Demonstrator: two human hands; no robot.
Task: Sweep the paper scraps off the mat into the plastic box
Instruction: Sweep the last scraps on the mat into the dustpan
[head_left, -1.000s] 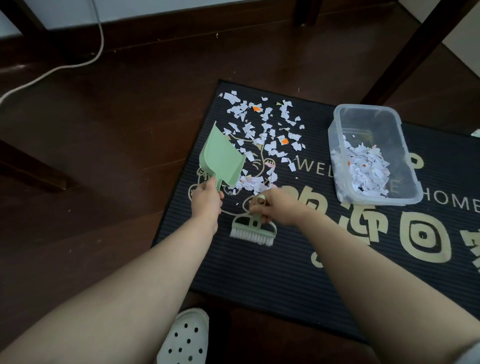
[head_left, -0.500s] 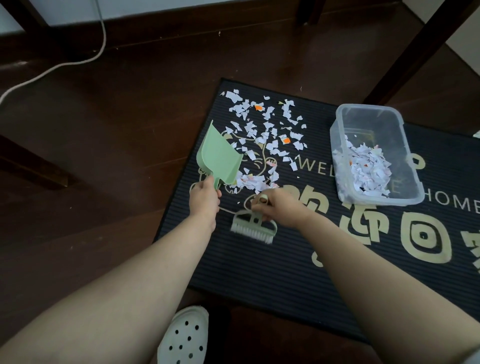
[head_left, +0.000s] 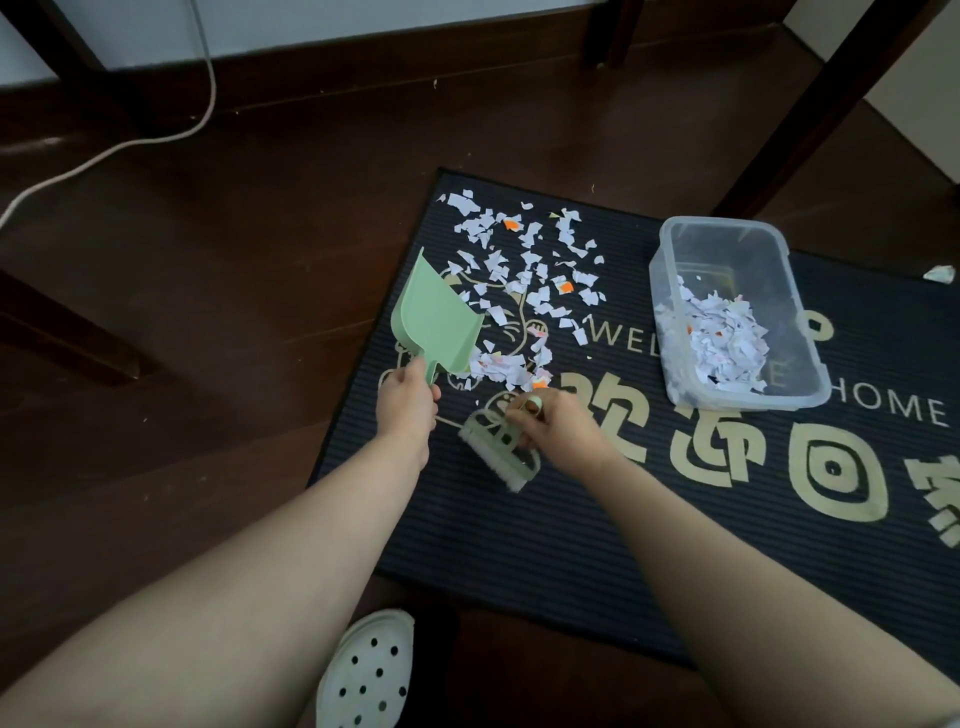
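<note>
Gold lettering runs across the dark ribbed mat (head_left: 571, 545): "WEL" to the left of the plastic box (head_left: 727, 260), an "E" showing through its clear wall, "HOME" to its right; below these sit large gold Chinese characters, 欢迎回, with a further one cut off at the right edge. The box stands on the far right part of the mat, with a heap of torn paper in its near half; loose paper scraps (head_left: 524, 270), white with a few orange bits, lie scattered over the far left part of the mat, and a denser pile is gathered just right of the green dustpan (head_left: 436, 317). Brown wooden floor (head_left: 234, 291) surrounds the mat; a white cable (head_left: 104, 150) trails over it at far left; a dark furniture leg (head_left: 826, 104) slants down behind the box; a white perforated shoe (head_left: 369, 675) shows at the near edge. Both forearms reach forward from the near side. The left hand (head_left: 405, 405) is closed round the dustpan's handle, the pan tilted with one edge beside the pile; the right hand (head_left: 556, 426) has its fingers curled round the handle of a green brush (head_left: 496, 452), on the near side of the pile, its bristles blurred.
</note>
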